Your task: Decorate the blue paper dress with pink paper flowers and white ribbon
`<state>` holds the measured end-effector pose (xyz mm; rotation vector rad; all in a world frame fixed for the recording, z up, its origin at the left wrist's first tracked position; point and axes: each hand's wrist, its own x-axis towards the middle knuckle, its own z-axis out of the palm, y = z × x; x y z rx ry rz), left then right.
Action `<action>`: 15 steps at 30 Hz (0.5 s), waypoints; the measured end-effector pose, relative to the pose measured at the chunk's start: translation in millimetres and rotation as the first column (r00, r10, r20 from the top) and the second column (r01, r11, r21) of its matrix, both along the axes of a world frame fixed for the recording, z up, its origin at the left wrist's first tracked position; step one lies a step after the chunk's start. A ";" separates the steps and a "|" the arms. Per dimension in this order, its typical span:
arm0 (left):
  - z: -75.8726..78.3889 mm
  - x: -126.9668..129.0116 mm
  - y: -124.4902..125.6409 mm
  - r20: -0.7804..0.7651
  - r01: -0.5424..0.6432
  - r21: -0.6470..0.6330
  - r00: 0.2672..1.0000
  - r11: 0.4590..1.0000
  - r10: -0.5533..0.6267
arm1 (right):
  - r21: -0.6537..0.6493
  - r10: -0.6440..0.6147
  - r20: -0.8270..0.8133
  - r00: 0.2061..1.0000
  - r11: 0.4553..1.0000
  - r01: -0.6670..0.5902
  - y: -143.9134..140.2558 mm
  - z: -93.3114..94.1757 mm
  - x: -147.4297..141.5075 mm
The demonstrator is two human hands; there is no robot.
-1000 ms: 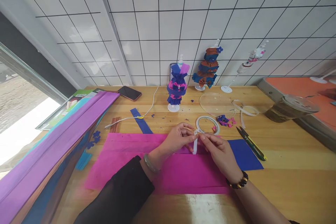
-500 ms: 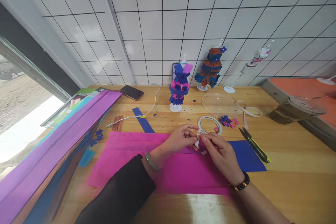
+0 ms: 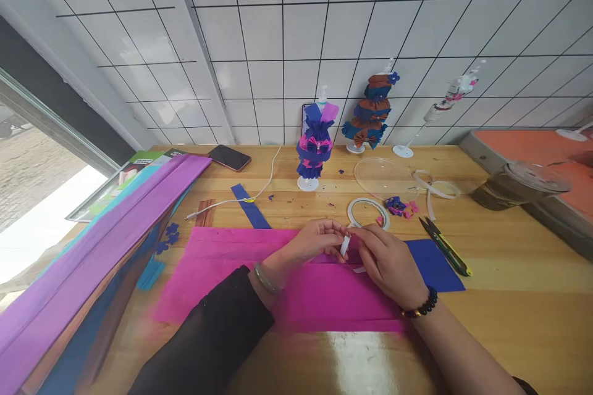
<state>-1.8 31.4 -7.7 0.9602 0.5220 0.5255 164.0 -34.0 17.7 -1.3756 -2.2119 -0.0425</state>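
Observation:
My left hand (image 3: 314, 241) and my right hand (image 3: 388, 262) meet over a pink crepe paper sheet (image 3: 241, 271) on the wooden table. Both pinch a short white strip of tape (image 3: 344, 247) between the fingertips. A white roll of tape (image 3: 368, 213) lies flat just behind my hands. A blue paper sheet (image 3: 433, 268) lies partly under my right hand. Small blue and pink paper flowers (image 3: 399, 206) sit right of the roll.
Long purple crepe paper rolls (image 3: 92, 265) lie at the left. A phone (image 3: 229, 157), a white cable (image 3: 259, 191), scissors (image 3: 445, 245), a clear lid (image 3: 382, 176), a plastic cup (image 3: 521, 185) and two paper-dressed figures (image 3: 315, 148) (image 3: 373, 114) stand behind. A blue strip (image 3: 250, 207) lies near the cable.
The hanging tape strip has been drawn up shorter between my fingers. My right hand closed in toward my left, and both hands shifted slightly back toward the roll.

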 end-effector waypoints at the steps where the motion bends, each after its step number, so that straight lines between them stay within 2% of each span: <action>1: -1.8 0.1 0.5 -0.011 0.005 0.012 1.000 1.000 -0.004 | 0.012 -0.008 0.040 0.999 1.000 0.008 0.4 -0.4 0.7; 3: -4.4 0.5 1.2 -0.028 0.008 0.047 1.000 0.999 -0.007 | 0.019 -0.033 0.095 0.995 0.999 0.031 0.5 -2.3 0.9; 5: -4.5 0.6 1.2 -0.027 0.000 0.064 1.000 0.998 0.002 | 0.003 -0.059 0.081 0.995 0.998 0.059 0.0 -5.0 -1.0; 8: -0.4 0.4 0.0 -0.016 -0.003 0.062 1.000 0.998 0.004 | -0.080 -0.155 -0.091 0.984 0.986 0.148 -0.6 -8.3 -4.4; 11: 3.2 0.0 -1.0 -0.023 0.003 0.074 1.000 0.997 -0.001 | -0.170 -0.316 -0.236 0.919 0.944 0.282 2.4 -7.0 2.4; 13: 3.0 0.0 -0.7 -0.023 -0.013 0.084 1.000 0.996 0.015 | -0.157 -0.416 -0.205 0.886 0.907 0.390 6.8 -4.5 17.9; 15: 0.9 0.4 0.2 -0.005 -0.035 0.103 0.999 0.994 0.036 | -0.089 -0.535 -0.059 0.843 0.844 0.530 11.2 -2.7 41.2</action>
